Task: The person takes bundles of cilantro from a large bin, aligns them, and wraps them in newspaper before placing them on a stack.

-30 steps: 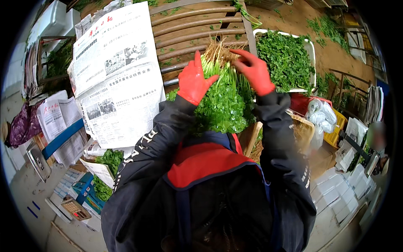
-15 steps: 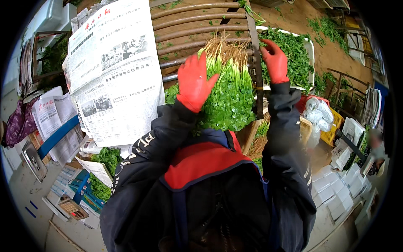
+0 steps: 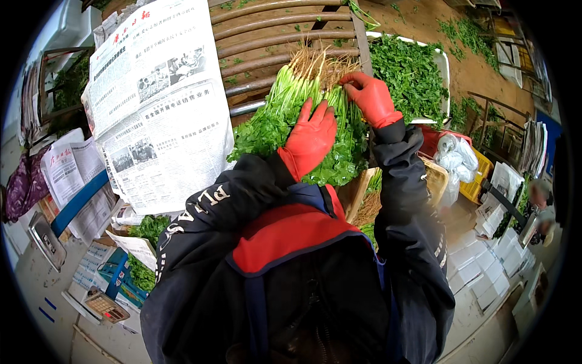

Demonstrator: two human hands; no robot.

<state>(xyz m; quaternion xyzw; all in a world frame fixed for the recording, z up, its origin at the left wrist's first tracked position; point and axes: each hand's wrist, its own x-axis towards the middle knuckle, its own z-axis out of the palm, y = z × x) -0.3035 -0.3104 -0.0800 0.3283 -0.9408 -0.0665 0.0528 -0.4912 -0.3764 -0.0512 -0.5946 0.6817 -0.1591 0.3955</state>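
Note:
A spread of fresh leafy herbs (image 3: 260, 128), thin green stems with pale brown roots still on, lies across a brown slatted rack with its roots pointing away from me. Both my hands wear red rubber gloves. Flat on the stems and leaves rests my left hand (image 3: 310, 139), its fingers stretched out. My right hand (image 3: 370, 100) is at the right side of the herbs, thumb and fingers pinched on stems just below the roots; its fingertips are partly hidden among them.
Newspaper sheets (image 3: 157, 121) cover the rack's left part. Beyond my right hand stands a white crate (image 3: 445, 79) of loose greens. A wooden box (image 3: 362, 193) with rooted stems sits below the rack. Clear plastic bags (image 3: 456, 159) and a yellow basket (image 3: 478, 176) are at right; a scale (image 3: 108, 303) lies lower left.
My left hand has slid right across the herbs, uncovering stems on the left. My right hand has come in leftward from beside the rack and closed on stems near the roots.

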